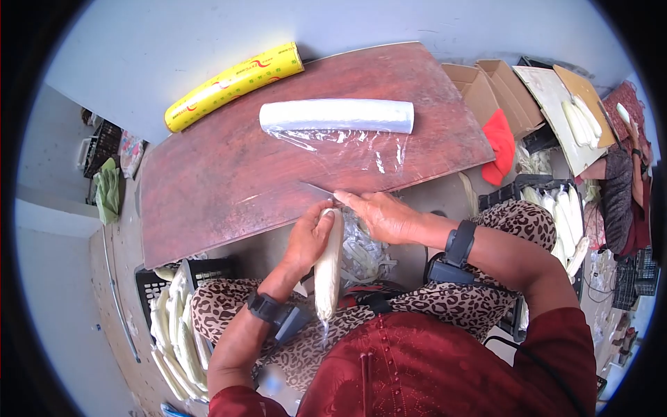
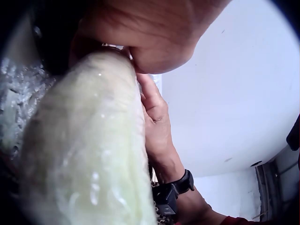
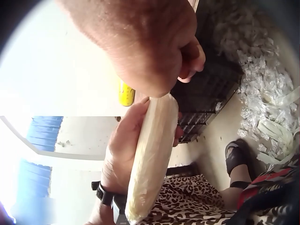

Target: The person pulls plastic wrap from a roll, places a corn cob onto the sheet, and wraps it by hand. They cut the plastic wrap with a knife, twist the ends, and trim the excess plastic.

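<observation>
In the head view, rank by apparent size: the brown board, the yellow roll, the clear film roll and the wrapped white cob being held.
1. Brown board, by far the largest.
2. Yellow roll and clear film roll: alike in length, too close to rank.
3. Wrapped white cob, a little shorter and slimmer, though nearer the camera.

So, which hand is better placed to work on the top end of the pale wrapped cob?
The right hand, probably. Its fingers already sit at the top end of the pale film-wrapped cob, while the left hand grips the cob's side, holding it upright.
</observation>
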`<action>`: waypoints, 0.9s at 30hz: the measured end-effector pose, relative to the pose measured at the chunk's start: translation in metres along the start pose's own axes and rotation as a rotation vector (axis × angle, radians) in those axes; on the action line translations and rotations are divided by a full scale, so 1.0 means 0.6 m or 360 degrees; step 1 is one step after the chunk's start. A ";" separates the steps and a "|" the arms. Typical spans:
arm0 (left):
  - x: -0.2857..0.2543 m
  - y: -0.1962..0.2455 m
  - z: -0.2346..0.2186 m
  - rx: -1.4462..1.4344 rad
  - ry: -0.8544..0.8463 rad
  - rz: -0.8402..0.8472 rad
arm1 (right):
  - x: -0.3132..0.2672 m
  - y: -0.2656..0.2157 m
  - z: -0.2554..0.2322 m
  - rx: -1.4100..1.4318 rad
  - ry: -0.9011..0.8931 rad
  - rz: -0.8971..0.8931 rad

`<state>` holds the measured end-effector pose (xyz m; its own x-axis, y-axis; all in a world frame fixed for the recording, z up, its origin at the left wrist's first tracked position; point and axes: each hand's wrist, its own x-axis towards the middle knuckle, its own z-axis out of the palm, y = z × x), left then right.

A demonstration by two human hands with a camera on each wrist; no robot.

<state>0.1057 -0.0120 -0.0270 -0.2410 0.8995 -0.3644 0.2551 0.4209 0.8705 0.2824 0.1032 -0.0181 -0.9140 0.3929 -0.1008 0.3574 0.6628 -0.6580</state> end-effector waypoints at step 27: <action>0.001 -0.010 0.002 -0.0087 0.0011 0.0042 | -0.038 -0.025 -0.001 -0.0231 -0.0106 0.0059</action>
<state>0.1051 -0.0136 -0.0328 -0.2416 0.9093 -0.3387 0.2099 0.3898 0.8967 0.2983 0.0847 -0.0052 -0.9087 0.3790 -0.1752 0.4107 0.7356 -0.5387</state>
